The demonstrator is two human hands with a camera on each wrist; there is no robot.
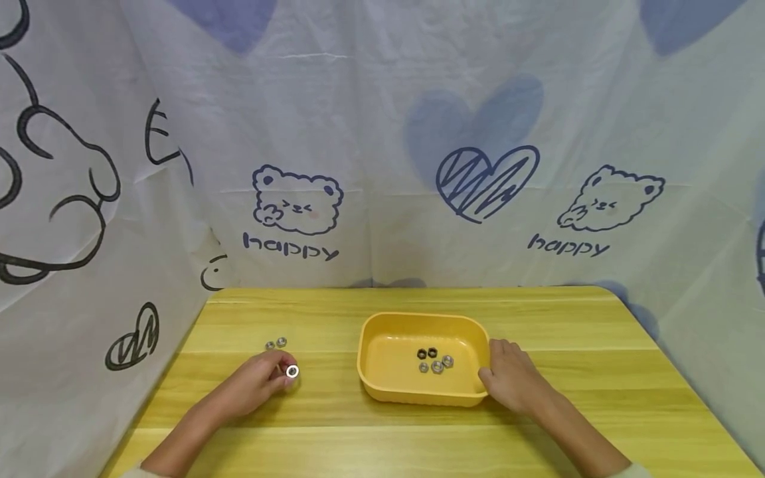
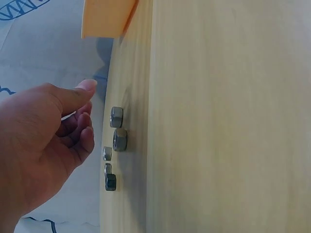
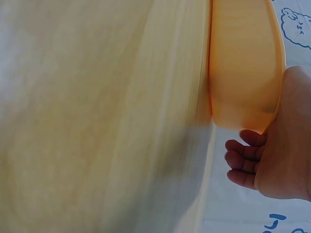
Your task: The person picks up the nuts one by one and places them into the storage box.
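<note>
My left hand pinches a shiny metal nut between thumb and fingertips, its round hole facing up in the head view. In the left wrist view the thumb of the left hand hides that nut. Just beyond, two silver nuts lie on the table; the left wrist view shows several nuts there, one of them dark. My right hand grips the right end of a yellow plastic tray, thumb over the rim and fingers outside. Inside the tray sit two black nuts and several silver nuts.
A wood-grain table carries everything. Behind it and at both sides hangs a pale cloth printed with hearts, bears and the word "happy". The tray stands right of the loose nuts, with bare tabletop between.
</note>
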